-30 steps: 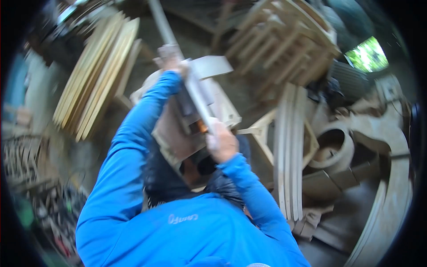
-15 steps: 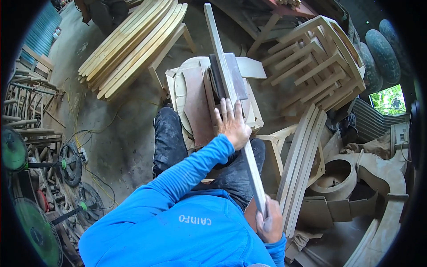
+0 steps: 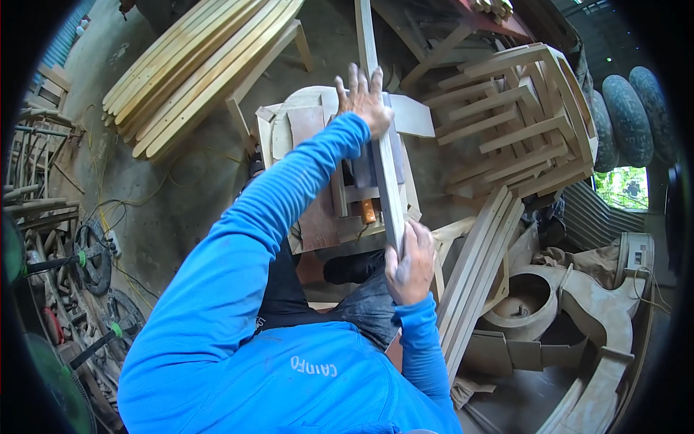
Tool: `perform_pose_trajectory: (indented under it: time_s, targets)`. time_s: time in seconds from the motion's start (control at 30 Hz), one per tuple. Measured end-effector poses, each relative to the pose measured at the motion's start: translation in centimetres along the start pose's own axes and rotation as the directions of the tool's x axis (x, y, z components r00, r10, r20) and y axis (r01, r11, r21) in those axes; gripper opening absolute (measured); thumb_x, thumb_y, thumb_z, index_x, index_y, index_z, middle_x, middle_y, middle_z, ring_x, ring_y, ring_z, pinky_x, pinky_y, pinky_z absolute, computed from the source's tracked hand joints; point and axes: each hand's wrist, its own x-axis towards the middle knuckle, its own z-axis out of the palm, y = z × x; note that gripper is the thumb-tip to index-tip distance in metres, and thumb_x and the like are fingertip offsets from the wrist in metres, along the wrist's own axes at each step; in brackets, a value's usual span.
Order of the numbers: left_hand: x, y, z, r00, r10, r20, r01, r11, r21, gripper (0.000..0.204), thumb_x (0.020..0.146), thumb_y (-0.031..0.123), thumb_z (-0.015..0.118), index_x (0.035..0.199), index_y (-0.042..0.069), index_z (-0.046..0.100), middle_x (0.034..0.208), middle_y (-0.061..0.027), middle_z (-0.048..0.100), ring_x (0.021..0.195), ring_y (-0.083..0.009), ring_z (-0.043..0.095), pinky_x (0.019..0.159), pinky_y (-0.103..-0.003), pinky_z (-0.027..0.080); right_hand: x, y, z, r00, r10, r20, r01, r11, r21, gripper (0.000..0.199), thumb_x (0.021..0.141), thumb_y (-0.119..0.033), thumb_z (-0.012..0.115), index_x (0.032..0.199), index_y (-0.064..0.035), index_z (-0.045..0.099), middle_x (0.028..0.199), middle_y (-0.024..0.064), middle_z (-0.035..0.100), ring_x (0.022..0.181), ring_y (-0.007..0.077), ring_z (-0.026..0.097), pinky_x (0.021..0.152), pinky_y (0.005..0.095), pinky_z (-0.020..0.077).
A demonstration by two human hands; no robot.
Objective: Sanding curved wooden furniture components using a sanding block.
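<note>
A long, narrow wooden strip (image 3: 385,181) runs away from me, across a flat grey pad (image 3: 363,172) on a small wooden work stand (image 3: 278,137). My left hand (image 3: 366,105) lies on the strip's far part, its fingers stretched out and spread. Close to me, my right hand (image 3: 412,269) is wrapped round the strip's near end, with the thumb along its side. Left of the pad, a reddish-brown board (image 3: 316,224) lies on the stand. An orange object (image 3: 368,211) shows below the pad; its kind is unclear.
Long, rounded slats (image 3: 195,69) are stacked at the far left. Several straight strips (image 3: 477,267) lean at my right, near a slatted wooden frame (image 3: 531,119). Green fans (image 3: 54,383) and weight-like discs (image 3: 94,267) stand left, with cables on the floor (image 3: 181,192).
The strip has slid away from me over the pad, its far end now beyond the picture's top edge. Both hands have moved forward with it, and my view has shifted slightly.
</note>
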Motion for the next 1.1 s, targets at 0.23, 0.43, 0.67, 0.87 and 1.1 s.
perform_pose_trajectory:
  time_s: [0.23,0.43,0.67,0.87,1.1]
  targets:
    - [9.4,-2.8,-0.4,0.995,0.024,-0.102,-0.030,0.998,-0.057,0.098,0.084,0.038,0.058,0.166,0.015,0.011,0.170,-0.0238,0.015,0.160,-0.0374,0.004,0.124,-0.063,-0.003,8.5,-1.4,3.5,0.992,-0.064,-0.111,0.054,0.994,-0.093,0.056,0.080,-0.013,0.071,0.133,-0.0002,0.058,0.146,0.0168,0.051,0.143,0.0403,0.037,0.119,0.0528,0.0270]
    - [15.6,-4.7,0.1,0.970,0.051,-0.236,-0.071,0.995,-0.074,0.102,0.083,0.037,0.062,0.166,0.021,0.006,0.162,-0.0261,0.030,0.154,-0.0433,0.024,0.124,-0.063,0.015,14.2,-1.7,6.6,0.974,-0.108,-0.200,0.080,0.987,-0.139,0.060,0.080,-0.014,0.069,0.135,0.0015,0.054,0.142,0.0172,0.052,0.143,0.0385,0.038,0.120,0.0532,0.0253]
    - [21.6,-4.3,-2.4,0.956,-0.137,-0.258,0.033,0.929,-0.368,0.108,0.083,0.021,0.063,0.165,0.024,-0.007,0.157,-0.0284,0.037,0.135,-0.0445,0.052,0.115,-0.057,0.038,22.0,-2.0,9.4,0.946,-0.155,-0.286,0.146,0.988,-0.050,0.059,0.081,-0.014,0.069,0.137,0.0002,0.053,0.139,0.0190,0.054,0.140,0.0377,0.041,0.118,0.0509,0.0277]
    - [24.6,-2.0,-8.3,0.967,-0.250,-0.040,0.181,0.791,-0.584,0.107,0.087,0.008,0.061,0.164,0.031,-0.008,0.155,-0.0282,0.037,0.133,-0.0468,0.053,0.113,-0.049,0.044,27.6,-2.2,10.8,0.910,-0.143,-0.390,0.159,0.987,0.007,0.058,0.082,-0.015,0.070,0.135,0.0014,0.054,0.138,0.0196,0.053,0.138,0.0377,0.042,0.117,0.0518,0.0280]
    - [28.4,-5.9,-6.6,0.879,-0.286,-0.381,0.102,0.894,-0.436,0.107,0.089,0.006,0.061,0.164,0.033,-0.008,0.161,-0.0272,0.030,0.134,-0.0437,0.053,0.111,-0.049,0.046,30.0,-5.0,11.9,0.890,-0.204,-0.409,0.248,0.967,0.058,0.060,0.082,-0.016,0.070,0.136,0.0041,0.053,0.138,0.0195,0.054,0.138,0.0390,0.041,0.118,0.0522,0.0262]
